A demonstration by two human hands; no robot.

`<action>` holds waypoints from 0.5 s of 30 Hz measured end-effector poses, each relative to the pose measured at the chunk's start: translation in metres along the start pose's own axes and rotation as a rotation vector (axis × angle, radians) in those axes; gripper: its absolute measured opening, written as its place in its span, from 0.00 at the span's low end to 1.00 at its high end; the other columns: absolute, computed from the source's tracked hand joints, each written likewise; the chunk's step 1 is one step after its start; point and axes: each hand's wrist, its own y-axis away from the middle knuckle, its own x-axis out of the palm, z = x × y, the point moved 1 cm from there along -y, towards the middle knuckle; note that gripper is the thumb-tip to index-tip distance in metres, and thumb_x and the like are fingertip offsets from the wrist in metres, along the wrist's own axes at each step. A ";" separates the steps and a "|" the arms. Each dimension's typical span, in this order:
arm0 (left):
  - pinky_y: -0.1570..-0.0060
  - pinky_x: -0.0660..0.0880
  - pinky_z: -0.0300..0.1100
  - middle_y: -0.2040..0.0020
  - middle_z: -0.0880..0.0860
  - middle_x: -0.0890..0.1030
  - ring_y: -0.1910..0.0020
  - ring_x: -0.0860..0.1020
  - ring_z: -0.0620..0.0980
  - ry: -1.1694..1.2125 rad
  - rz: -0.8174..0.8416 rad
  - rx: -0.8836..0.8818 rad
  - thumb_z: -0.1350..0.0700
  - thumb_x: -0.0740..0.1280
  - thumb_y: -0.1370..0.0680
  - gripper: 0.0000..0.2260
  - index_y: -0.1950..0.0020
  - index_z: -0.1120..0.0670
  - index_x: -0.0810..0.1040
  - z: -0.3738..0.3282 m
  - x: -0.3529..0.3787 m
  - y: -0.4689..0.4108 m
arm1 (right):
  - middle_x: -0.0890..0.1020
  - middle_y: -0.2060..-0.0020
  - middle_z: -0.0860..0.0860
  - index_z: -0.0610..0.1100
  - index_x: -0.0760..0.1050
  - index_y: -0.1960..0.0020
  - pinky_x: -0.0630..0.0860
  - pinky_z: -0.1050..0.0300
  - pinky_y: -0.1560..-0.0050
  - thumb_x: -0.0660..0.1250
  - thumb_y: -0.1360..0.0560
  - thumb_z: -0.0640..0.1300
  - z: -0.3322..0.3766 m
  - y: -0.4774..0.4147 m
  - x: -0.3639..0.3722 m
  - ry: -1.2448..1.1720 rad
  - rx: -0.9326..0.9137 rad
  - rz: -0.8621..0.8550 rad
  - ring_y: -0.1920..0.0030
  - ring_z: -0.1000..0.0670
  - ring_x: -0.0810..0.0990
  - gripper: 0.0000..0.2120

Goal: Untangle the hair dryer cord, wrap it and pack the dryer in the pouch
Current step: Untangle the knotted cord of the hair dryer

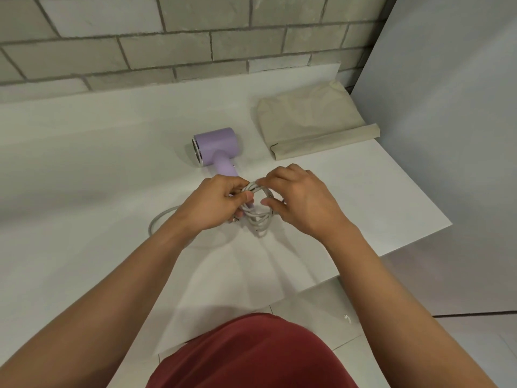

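The left grip (221, 203) is curled round one side of a small coil of grey cord (260, 212), with the thumb on top. The right grip (302, 203) pinches the opposite side of the coil between thumb and fingertips. Fingers cover much of the coil, so its turns are hard to count, and I cannot tell whether it touches the white surface (84, 163). A loose loop of the same cord lies out to the left and passes under the left wrist. The purple hair dryer (216, 148) lies on its side just beyond the hands. The end of its handle is hidden behind the left knuckles, as is the point where the cord joins it. The beige pouch (310, 121) lies flat to the right of the dryer, apart from it, with its folded rim toward the person
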 end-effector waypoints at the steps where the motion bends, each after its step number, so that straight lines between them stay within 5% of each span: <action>1: 0.51 0.84 0.56 0.55 0.47 0.87 0.60 0.86 0.50 -0.012 0.004 0.006 0.56 0.67 0.17 0.07 0.49 0.50 0.85 -0.001 0.000 0.000 | 0.84 0.54 0.51 0.48 0.85 0.43 0.71 0.54 0.58 0.75 0.25 0.45 0.001 -0.001 0.001 0.057 -0.023 -0.034 0.56 0.43 0.80 0.11; 5: 0.51 0.83 0.53 0.55 0.47 0.88 0.61 0.86 0.47 -0.082 0.001 0.041 0.56 0.67 0.17 0.07 0.46 0.50 0.85 -0.003 0.001 0.002 | 0.84 0.62 0.52 0.49 0.86 0.50 0.72 0.52 0.61 0.67 0.22 0.50 0.001 -0.002 0.002 0.109 -0.047 -0.111 0.61 0.43 0.80 0.10; 15: 0.54 0.82 0.47 0.55 0.47 0.86 0.61 0.85 0.46 -0.104 -0.027 0.063 0.52 0.66 0.17 0.08 0.46 0.43 0.86 0.001 0.000 0.003 | 0.87 0.58 0.57 0.51 0.87 0.50 0.78 0.49 0.57 0.72 0.21 0.51 0.000 0.009 -0.006 -0.192 0.198 -0.220 0.57 0.49 0.82 0.07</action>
